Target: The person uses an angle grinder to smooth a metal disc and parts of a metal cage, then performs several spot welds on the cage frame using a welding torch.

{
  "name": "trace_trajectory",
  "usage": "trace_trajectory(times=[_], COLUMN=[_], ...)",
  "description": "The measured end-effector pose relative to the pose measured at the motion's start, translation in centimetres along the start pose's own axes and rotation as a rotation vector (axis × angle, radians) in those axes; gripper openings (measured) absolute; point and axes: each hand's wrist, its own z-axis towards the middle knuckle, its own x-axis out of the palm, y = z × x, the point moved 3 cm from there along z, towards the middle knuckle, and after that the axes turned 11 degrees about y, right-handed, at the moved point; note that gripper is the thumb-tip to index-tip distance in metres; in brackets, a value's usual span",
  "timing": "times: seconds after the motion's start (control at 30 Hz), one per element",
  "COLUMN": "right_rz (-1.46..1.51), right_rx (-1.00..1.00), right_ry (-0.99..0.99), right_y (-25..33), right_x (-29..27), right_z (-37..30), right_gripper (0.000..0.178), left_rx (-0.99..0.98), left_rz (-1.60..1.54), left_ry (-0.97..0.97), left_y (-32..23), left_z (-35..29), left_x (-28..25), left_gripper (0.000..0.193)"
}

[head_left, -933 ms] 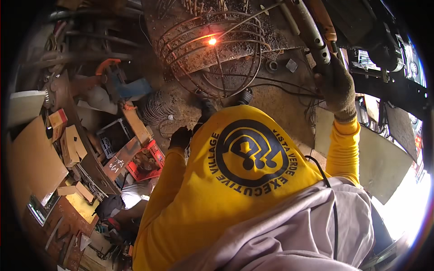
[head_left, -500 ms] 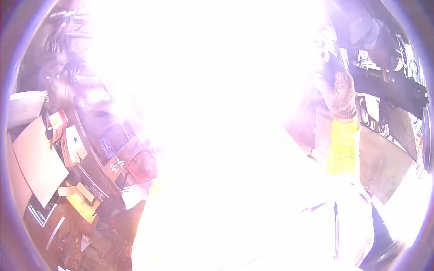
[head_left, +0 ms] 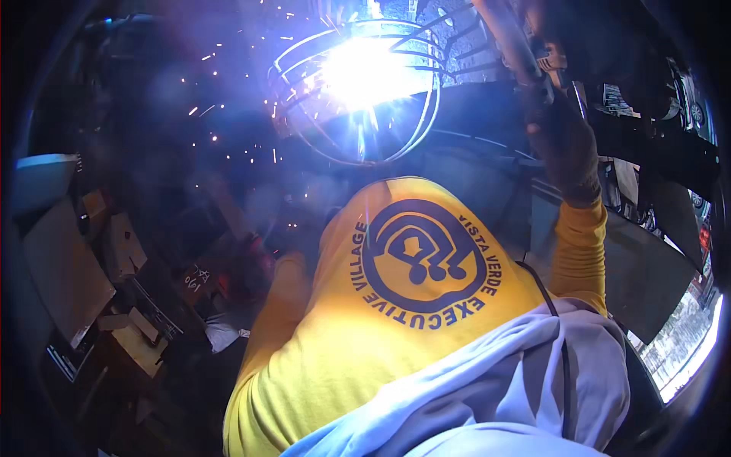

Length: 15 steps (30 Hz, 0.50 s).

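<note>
A blinding white-blue welding arc [head_left: 364,74] burns at the top middle, inside a round cage of bent metal wire [head_left: 368,162]. My right hand [head_left: 567,156], in a knitted glove, is closed around a dark tool handle [head_left: 535,95] right of the cage. The handle's far end and its link to the arc are hard to make out. My left sleeve [head_left: 285,278] reaches forward at the left into shadow and smoke. Beyond its cuff a dim reddish shape shows, and I cannot make out my left fingers or anything in them.
Orange sparks [head_left: 214,139] fly left of the arc. Cardboard boxes [head_left: 126,247] and a large flat panel [head_left: 65,266] stand at the left. An open carton [head_left: 137,339] sits below them. At the right lean flat boards [head_left: 647,282], with a bright opening [head_left: 685,350] beyond.
The glare that whited out most of the view has shrunk to a small arc, so the wire cage, sparks and my yellow shirt now show. My right hand stays in about the same place.
</note>
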Motion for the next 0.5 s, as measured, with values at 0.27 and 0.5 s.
trace_trajectory(times=[0.27,0.5], right_rz=[-0.217,-0.015], right_rx=[-0.174,-0.107], right_ry=[-0.123,-0.075], right_y=[-2.4,-4.6], right_x=[0.0,0.8], right_z=[-0.7,-0.8], right_gripper=[0.044,0.045], left_rx=[0.005,0.027], left_rz=[0.032,0.061], left_ry=[0.015,0.024], left_y=[-1.3,-2.2], left_z=[1.1,2.8], left_x=[-0.1,0.3], left_gripper=[0.035,0.034])
